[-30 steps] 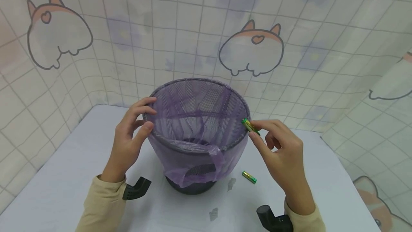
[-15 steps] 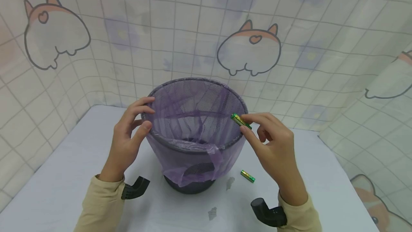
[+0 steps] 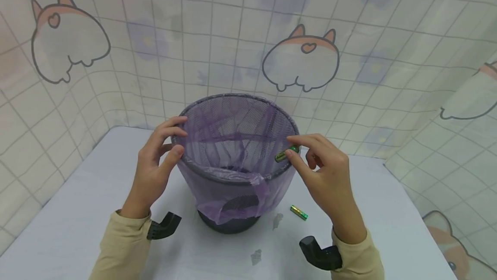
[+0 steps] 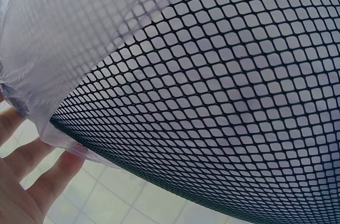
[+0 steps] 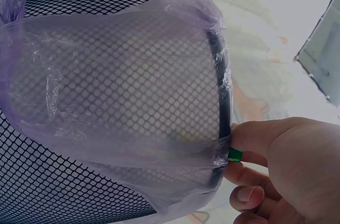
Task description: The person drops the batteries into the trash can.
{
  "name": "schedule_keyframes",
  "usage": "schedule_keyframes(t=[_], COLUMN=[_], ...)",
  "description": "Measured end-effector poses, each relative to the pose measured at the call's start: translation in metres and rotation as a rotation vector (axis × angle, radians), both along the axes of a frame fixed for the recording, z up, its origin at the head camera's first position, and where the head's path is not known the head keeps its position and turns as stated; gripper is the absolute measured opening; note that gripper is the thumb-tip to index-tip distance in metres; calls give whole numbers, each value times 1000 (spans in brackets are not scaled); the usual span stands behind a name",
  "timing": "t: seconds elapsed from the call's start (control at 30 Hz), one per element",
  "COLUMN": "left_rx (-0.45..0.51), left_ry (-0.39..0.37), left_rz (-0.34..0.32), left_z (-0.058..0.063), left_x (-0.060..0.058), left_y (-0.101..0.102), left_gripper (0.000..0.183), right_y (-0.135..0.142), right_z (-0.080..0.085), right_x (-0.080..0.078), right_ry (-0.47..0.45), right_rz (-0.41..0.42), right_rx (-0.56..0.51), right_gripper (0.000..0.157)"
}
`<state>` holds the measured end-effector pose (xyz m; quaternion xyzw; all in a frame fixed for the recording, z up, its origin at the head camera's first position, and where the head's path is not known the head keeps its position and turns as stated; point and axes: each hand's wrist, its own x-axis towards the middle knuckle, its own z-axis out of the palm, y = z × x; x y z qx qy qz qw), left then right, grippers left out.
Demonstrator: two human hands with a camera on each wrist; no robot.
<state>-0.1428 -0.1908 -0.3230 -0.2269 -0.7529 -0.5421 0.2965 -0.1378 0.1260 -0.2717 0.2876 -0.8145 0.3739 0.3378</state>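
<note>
A dark mesh wastebasket [image 3: 229, 227], lined with a thin purple bag [image 3: 277, 193], stands upright in the head view. My left hand [image 3: 153, 168] holds its left rim, fingertips over the edge and thumb near the front. In the left wrist view, the fingers [image 4: 58, 173] lie against the bag's edge beside the mesh. Across the opening, my right hand [image 3: 326, 168] pinches a green battery [image 3: 280, 156] between thumb and fingers, just inside the right rim. Only its green end [image 5: 235, 155] shows clearly in the right wrist view; the bag and mesh cover the rest.
A second green battery [image 3: 298, 212] lies on the white table [image 3: 217, 258], to the right of the wastebasket's base. Two grey patches [image 3: 256, 257] mark the tabletop in front. A grid-patterned curtain [image 3: 233, 25] with cartoon animals surrounds the table's back and sides.
My right hand has moved left, bringing the battery from the right rim to over the opening. The battery has swung, its far end now pointing lower. My left hand stays on the rim.
</note>
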Motion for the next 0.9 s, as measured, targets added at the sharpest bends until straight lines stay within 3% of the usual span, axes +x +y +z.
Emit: schedule_keyframes(t=[0.9], left_rx=[-7], left_ry=[-11], left_rz=[1], left_z=[-1], left_x=[0], left_y=[0], left_gripper=[25], right_y=[16], right_z=[-6], right_x=[5], right_ry=[4], right_rz=[-68], right_rx=[-7], right_gripper=[29])
